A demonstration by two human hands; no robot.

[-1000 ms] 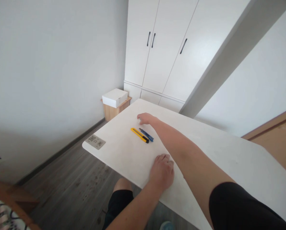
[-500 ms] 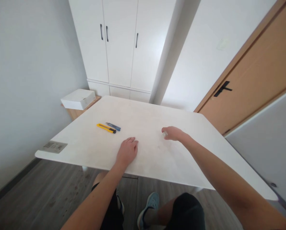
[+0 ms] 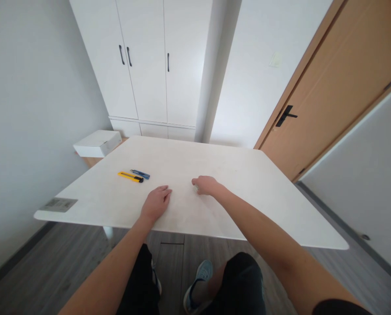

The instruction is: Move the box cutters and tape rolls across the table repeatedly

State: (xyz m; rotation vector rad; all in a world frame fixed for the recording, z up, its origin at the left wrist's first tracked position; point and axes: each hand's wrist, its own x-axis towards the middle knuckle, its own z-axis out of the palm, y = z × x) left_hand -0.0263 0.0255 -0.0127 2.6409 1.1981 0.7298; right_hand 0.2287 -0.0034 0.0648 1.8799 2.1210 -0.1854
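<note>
One small pale object (image 3: 196,189) is held in the curled right hand (image 3: 206,185); the loose, palm-down left hand (image 3: 156,202) on the table (image 3: 176,157) is nearer to the yellow knife (image 3: 128,176), lying sideways at its left.

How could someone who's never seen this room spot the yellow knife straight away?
Start with the big white table, then find the left hand on it. Beyond that hand and to its left lies the yellow knife, slim, with black at one end. Its bright yellow body sets it apart from the blue knife right beside it.
</note>
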